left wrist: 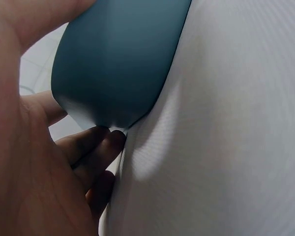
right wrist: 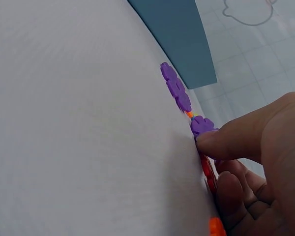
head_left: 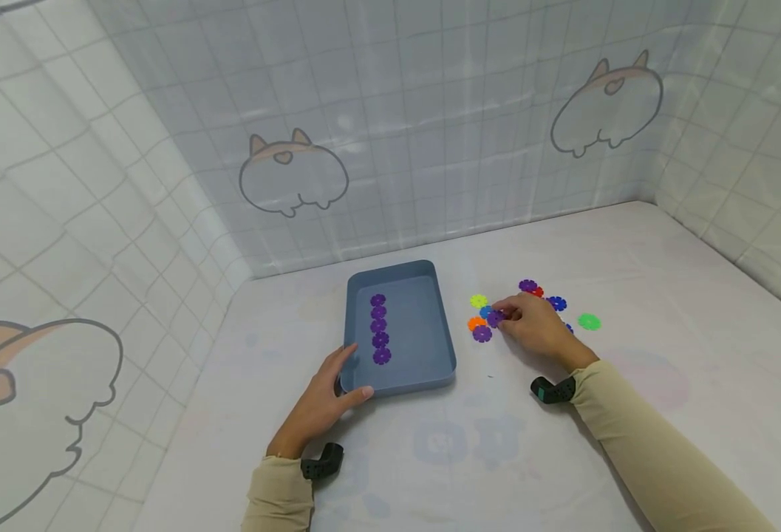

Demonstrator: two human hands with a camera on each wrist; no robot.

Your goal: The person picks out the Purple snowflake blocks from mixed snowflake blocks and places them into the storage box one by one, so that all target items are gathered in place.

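Observation:
Several purple snowflake discs [head_left: 380, 340] lie in a lengthwise row inside a blue-grey tray [head_left: 440, 325]. My left hand [head_left: 321, 404] holds the tray's near left corner, thumb at the near wall and fingers round the left side. In the left wrist view the fingertips reach the base of the tray corner [left wrist: 118, 64]. To the right of the tray, my right hand [head_left: 533, 323] pinches a purple snowflake disc [right wrist: 201, 125] between thumb and fingers, low over the scattered pieces. Another purple disc [head_left: 482, 334] lies just left of that hand.
Around the right hand lie a yellow disc [head_left: 479, 301], an orange disc [head_left: 476, 324], a light blue disc [head_left: 486, 312], a dark blue disc [head_left: 557, 303], a red disc [head_left: 537, 292] and a green disc [head_left: 589, 321]. Behind the white tabletop [head_left: 530, 473] hangs a checked curtain [head_left: 403, 148].

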